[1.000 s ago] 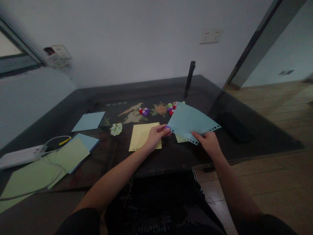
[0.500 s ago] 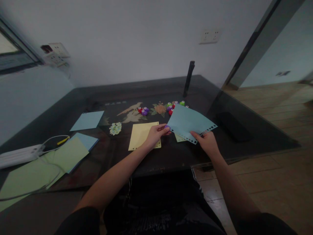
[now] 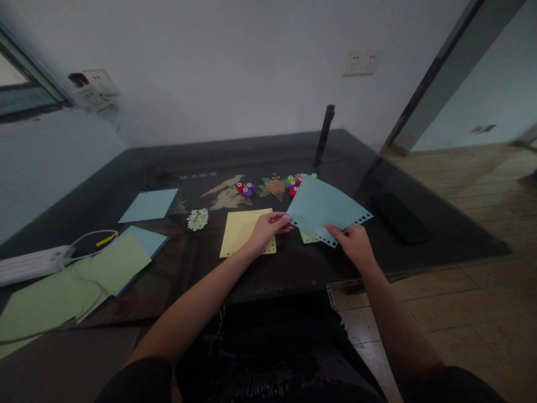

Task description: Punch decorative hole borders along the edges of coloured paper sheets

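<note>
Head view: blue punched sheet (image 3: 325, 204) held over near side of dark table (image 3: 210, 274), partly covering pale green sheet (image 3: 309, 237). Longer side seems to run far-left to near-right; one corner points at wall, another toward person. Holes along both near edges. Right hand (image 3: 356, 246) pinches sheet near its lower corner, thumb on top. Left hand (image 3: 266, 229) grips small purple eye-topped piece (image 3: 286, 216) at sheet's left corner; too small to tell if corner sits inside it. Left wrist above yellow sheet (image 3: 239, 226). Multicoloured eye-topped cluster (image 3: 292, 186) just behind blue sheet, partly hidden.

Vs 0.5 s ago: sheet's far corner slightly up, hiding more of cluster; pale top of purple piece now shows. Both grips same, hands about same place.
</note>
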A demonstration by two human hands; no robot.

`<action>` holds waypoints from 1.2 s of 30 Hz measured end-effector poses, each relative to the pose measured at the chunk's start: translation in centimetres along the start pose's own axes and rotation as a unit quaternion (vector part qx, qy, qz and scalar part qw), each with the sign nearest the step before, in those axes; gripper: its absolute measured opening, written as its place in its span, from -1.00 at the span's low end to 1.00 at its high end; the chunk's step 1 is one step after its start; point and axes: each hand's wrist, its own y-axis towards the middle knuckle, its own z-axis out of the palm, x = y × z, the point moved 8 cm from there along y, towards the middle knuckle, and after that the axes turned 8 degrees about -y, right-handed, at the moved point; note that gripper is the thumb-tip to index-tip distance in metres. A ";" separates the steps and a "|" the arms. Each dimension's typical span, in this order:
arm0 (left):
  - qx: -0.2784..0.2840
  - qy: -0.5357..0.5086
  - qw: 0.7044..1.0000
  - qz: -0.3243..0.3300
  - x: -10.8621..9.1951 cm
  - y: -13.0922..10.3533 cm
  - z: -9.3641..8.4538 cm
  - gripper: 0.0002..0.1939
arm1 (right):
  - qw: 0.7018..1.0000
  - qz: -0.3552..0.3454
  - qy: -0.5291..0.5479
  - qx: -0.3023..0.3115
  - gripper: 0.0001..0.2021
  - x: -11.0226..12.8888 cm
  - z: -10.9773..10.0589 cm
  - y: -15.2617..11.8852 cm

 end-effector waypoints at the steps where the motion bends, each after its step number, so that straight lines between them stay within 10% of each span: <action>1: 0.003 0.000 1.000 -0.002 0.0 0.0 0.0 -0.74 | 1.000 0.002 -0.001 0.000 -0.67 0.0 0.0 0.0; 36: -0.001 -0.048 0.999 -0.019 -1.8 0.1 -2.0 -0.72 | 0.992 0.090 0.054 -0.075 -0.65 -1.6 -1.5 -0.4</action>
